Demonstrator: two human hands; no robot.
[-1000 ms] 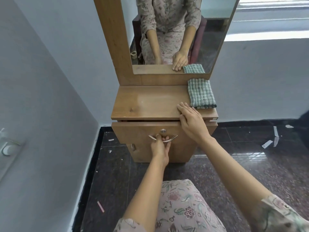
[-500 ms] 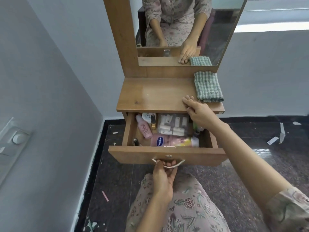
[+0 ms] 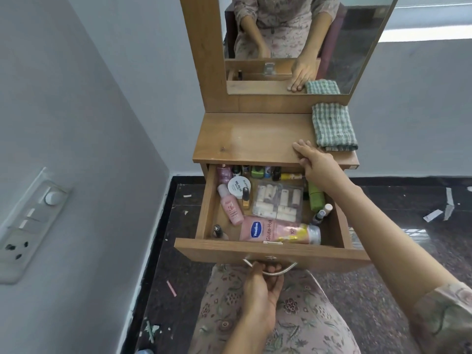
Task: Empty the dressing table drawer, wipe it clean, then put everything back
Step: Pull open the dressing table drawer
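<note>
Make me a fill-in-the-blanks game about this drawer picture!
1. The left hand grips the metal ____ of the drawer.
2. The right hand rests on the tabletop beside the folded, checked ____.
3. The label on the pink tube in the drawer reads ____.

Missing words: handle; cloth; Vaseline.

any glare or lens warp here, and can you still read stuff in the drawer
Head view: wide-angle warp splays the mirror frame outward; window light glares on the glossy floor; soft even light keeps the Vaseline tube in the drawer readable; the small bottles at its back sit in shade.
</note>
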